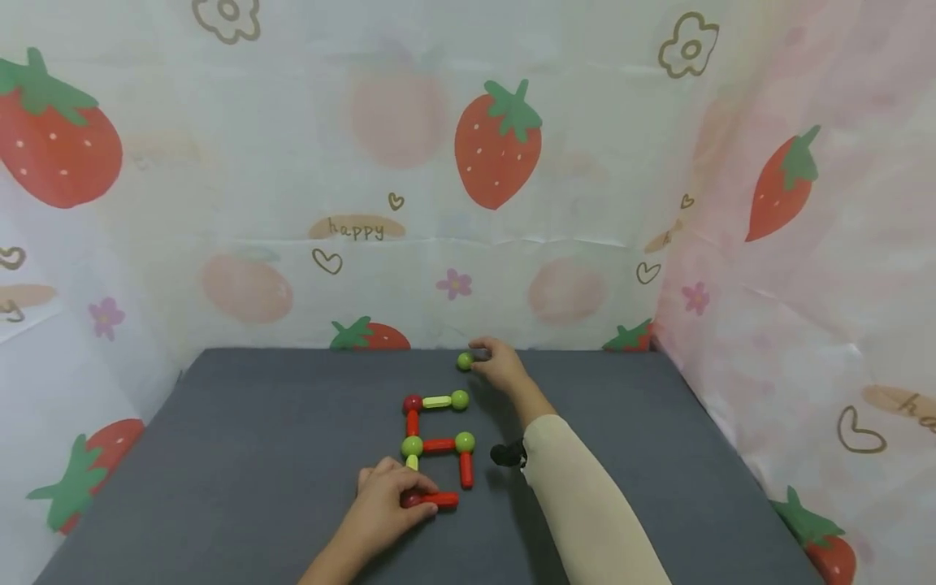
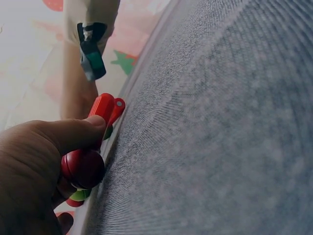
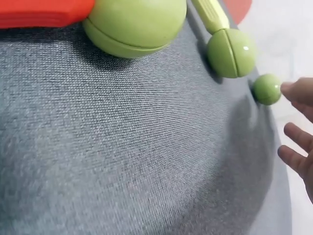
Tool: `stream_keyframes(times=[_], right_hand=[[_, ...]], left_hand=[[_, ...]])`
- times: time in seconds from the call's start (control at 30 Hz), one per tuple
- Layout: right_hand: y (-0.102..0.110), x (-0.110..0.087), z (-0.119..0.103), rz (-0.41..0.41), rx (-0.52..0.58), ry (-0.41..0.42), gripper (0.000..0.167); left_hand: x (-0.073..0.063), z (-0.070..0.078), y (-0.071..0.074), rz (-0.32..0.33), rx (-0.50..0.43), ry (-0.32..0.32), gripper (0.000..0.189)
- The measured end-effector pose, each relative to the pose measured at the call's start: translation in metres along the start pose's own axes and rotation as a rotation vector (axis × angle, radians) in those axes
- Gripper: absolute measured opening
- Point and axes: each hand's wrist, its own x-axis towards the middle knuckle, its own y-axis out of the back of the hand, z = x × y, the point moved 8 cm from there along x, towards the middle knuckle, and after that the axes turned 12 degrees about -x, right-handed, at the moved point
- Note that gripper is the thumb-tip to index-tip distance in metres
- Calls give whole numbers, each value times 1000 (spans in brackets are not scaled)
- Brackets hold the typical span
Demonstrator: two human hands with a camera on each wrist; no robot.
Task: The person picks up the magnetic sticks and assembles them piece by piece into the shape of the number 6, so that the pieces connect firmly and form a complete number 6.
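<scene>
My left hand (image 1: pixel 383 502) grips the near corner of a toy frame of building rods and balls. In the left wrist view its thumb presses a red building rod (image 2: pixel 102 108), and the dark red ball (image 2: pixel 84 169) joined to it sits below the thumb. My right hand (image 1: pixel 503 370) is at the table's far edge beside a loose green ball (image 1: pixel 465 361). One fingertip is right at that ball in the right wrist view, with the other fingers spread apart. The frame has green balls (image 1: pixel 413 446), a far red ball (image 1: pixel 413 404) and red and yellow-green rods.
A grey cloth-covered table (image 1: pixel 278 455) lies under everything. Strawberry-printed curtains (image 1: pixel 395 268) stand behind it and at both sides. A free-ended red rod (image 1: pixel 466 470) points toward me from the frame's right side. A dark device (image 1: pixel 508 453) is on my right wrist.
</scene>
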Motion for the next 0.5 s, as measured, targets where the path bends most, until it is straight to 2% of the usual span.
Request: stream_keyframes(times=[0.33, 0.5], right_hand=[[-11, 15, -7, -17, -88, 51, 45], [-22, 15, -6, -54, -153, 32, 46]], left_hand=[[4, 4, 1, 6, -19, -19, 18], [3, 3, 1, 8, -15, -8, 19]])
